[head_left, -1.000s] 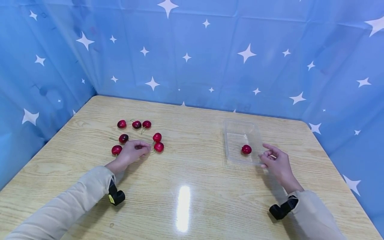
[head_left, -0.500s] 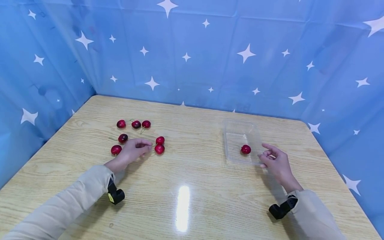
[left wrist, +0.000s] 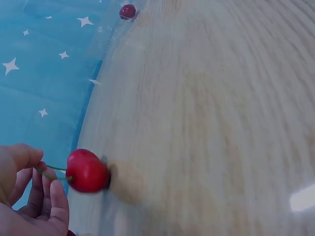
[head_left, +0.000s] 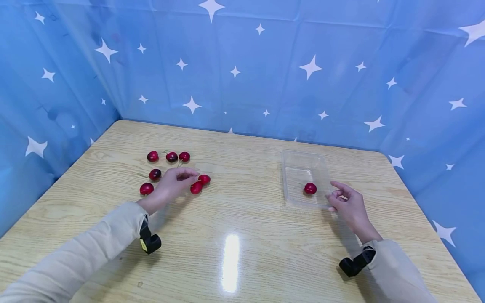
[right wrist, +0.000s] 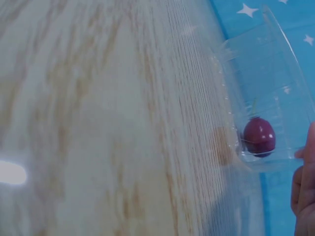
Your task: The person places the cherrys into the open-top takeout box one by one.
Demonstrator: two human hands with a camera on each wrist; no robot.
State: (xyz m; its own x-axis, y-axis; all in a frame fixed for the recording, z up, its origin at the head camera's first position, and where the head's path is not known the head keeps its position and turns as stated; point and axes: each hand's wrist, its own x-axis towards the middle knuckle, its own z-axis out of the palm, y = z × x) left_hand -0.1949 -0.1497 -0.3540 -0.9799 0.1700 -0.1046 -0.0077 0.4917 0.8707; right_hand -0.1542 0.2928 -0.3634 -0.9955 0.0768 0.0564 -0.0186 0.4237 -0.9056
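Observation:
My left hand [head_left: 172,185] pinches the thin green stems of two red cherries [left wrist: 88,172] between thumb and fingers. The pair hangs close over the table, one cherry overlapping the other in the left wrist view. On the right stands a clear plastic box [head_left: 289,198] with one dark red cherry [head_left: 310,188] inside, its stem pointing left. My right hand [head_left: 350,206] holds the box's right side near its front corner, fingers bent at the wall. In the right wrist view only some fingers [right wrist: 306,177] show at the edge.
Several more cherries lie left of and behind my left hand, among them a bright one [head_left: 146,189], a dark one [head_left: 155,174] and a back-row one [head_left: 171,157]. A blue star-patterned curtain [head_left: 242,84] borders the wooden table [head_left: 257,210] behind and at both sides.
My left hand has drawn the two cherries together by their stems and moved slightly up and to the right with them. The right hand and the box have stayed in place.

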